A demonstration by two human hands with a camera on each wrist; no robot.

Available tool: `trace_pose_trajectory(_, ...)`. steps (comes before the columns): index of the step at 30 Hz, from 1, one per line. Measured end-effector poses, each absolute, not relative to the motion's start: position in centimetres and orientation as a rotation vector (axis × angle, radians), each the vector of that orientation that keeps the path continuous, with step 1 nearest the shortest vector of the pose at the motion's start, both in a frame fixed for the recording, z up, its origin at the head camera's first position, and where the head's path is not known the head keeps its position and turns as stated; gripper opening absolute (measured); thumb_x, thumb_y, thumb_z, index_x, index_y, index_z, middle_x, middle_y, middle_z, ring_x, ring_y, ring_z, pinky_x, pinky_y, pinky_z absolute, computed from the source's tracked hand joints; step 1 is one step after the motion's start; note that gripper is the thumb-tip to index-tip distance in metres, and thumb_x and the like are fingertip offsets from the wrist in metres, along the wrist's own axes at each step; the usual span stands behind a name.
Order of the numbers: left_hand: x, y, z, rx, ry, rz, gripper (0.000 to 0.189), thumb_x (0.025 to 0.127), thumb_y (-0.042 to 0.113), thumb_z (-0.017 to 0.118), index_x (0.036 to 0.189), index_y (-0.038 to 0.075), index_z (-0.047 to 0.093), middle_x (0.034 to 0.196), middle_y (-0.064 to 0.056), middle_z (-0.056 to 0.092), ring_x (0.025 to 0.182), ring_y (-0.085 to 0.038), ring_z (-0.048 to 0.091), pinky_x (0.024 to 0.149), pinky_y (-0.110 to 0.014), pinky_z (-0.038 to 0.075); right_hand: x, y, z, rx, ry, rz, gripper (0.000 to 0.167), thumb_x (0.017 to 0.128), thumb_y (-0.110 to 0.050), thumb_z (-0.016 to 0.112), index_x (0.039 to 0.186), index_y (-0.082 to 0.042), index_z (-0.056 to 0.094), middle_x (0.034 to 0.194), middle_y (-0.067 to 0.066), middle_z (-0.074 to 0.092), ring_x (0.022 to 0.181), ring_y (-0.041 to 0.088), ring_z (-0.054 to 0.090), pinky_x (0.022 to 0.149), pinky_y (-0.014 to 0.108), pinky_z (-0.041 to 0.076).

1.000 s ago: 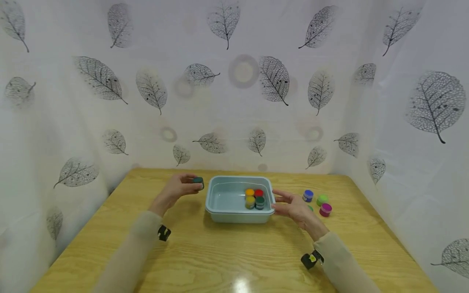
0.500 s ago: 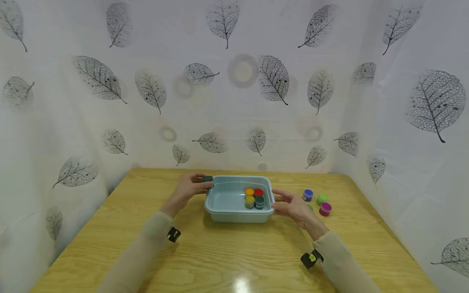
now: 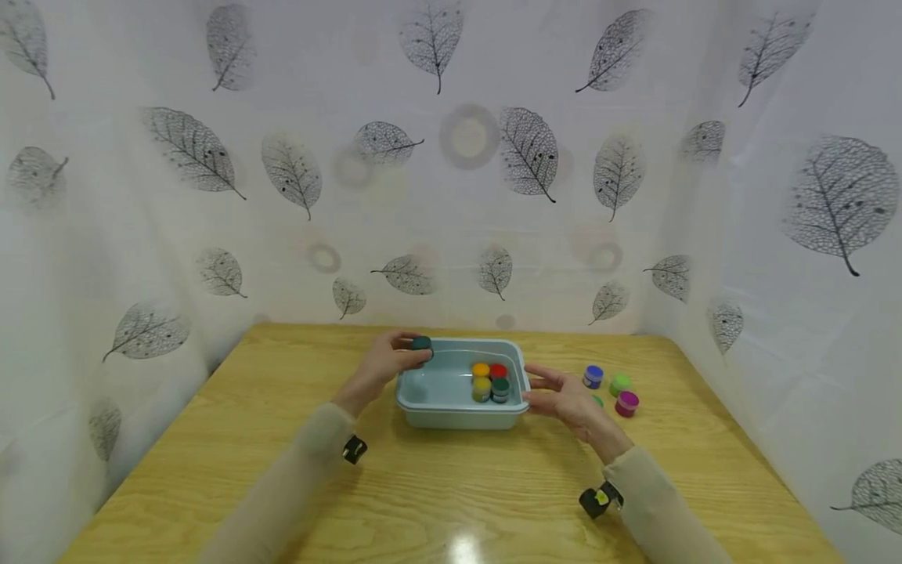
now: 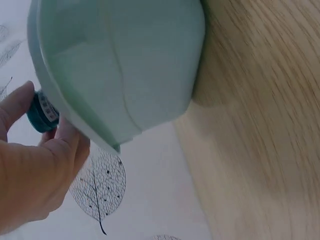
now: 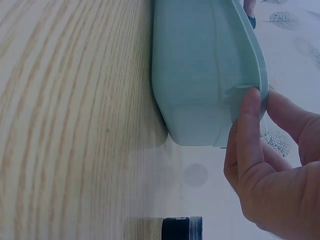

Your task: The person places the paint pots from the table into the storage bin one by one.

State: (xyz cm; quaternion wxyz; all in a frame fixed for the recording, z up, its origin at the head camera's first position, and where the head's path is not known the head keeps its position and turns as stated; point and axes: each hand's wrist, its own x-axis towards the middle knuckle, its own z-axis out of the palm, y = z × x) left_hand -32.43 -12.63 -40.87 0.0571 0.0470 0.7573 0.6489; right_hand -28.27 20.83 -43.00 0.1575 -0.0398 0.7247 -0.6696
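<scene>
A small round dark-teal plastic paint jar point(image 3: 421, 343) is at the ten o'clock corner of a pale blue-green rectangular plastic tub point(image 3: 461, 421), over its rim, pinched between the thumb and fingers of the left hand point(image 3: 386, 365). The right hand point(image 3: 569, 401) grips the tub's rim at three o'clock, thumb on one side and fingers against the outer wall. Inside the tub, toward four o'clock, four small round jars stand in a close cluster: an orange-lidded jar point(image 3: 481, 370) at its ten o'clock, a red-lidded jar point(image 3: 498, 371) at two, a yellow-lidded jar point(image 3: 481, 389) at eight and a dark-green-lidded jar point(image 3: 500, 390) at four. Outside the tub, past the right hand at three o'clock, are a blue-violet jar point(image 3: 593, 377), a lime-green jar point(image 3: 621, 385), a magenta jar point(image 3: 627, 404) and a green jar point(image 3: 598, 400) mostly hidden by that hand. All this rests on a light wood-grain desk point(image 3: 451, 486); at twelve o'clock hangs a white curtain point(image 3: 451, 223) printed with grey skeleton leaves.
</scene>
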Motion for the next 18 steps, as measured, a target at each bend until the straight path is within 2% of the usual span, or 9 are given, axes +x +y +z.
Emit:
trace_pose_trajectory(4,-32.3,-11.4,-40.9,0.17,2.328,1.936,0.052,0.086,0.009,0.074,0.133,-0.002,0.053,0.13,-0.028,0.054,0.105,-0.036,0.066,0.099,-0.052,0.053,-28.3,20.8,-43.1,-0.121,2.067,-1.923,0.067,0.09,-0.005,0.069,0.15,-0.004,0.037,0.144,0.031,0.043,0.107,0.026,0.067,0.098,0.045,0.053)
trace_pose_trajectory(13,-32.1,-9.1,-41.3,0.166,2.43,1.823,0.047,0.085,0.01,0.075,0.129,0.004,0.059,0.123,-0.021,0.059,0.108,-0.031,0.062,0.091,-0.042,0.058,-28.2,20.8,-43.2,-0.151,2.056,-1.932,0.067,0.091,-0.003,0.068,0.15,-0.002,0.036,0.142,0.033,0.043,0.109,0.029,0.066,0.095,0.042,0.055)
trace_pose_trajectory(18,-32.5,-8.3,-41.6,0.192,2.447,1.773,0.044,0.084,0.009,0.076,0.126,0.002,0.062,0.119,-0.019,0.061,0.1,-0.028,0.065,0.086,-0.036,0.06,-28.3,20.7,-43.3,-0.135,2.043,-1.948,0.067,0.091,-0.002,0.067,0.15,-0.003,0.037,0.143,0.032,0.043,0.111,0.031,0.065,0.098,0.044,0.053)
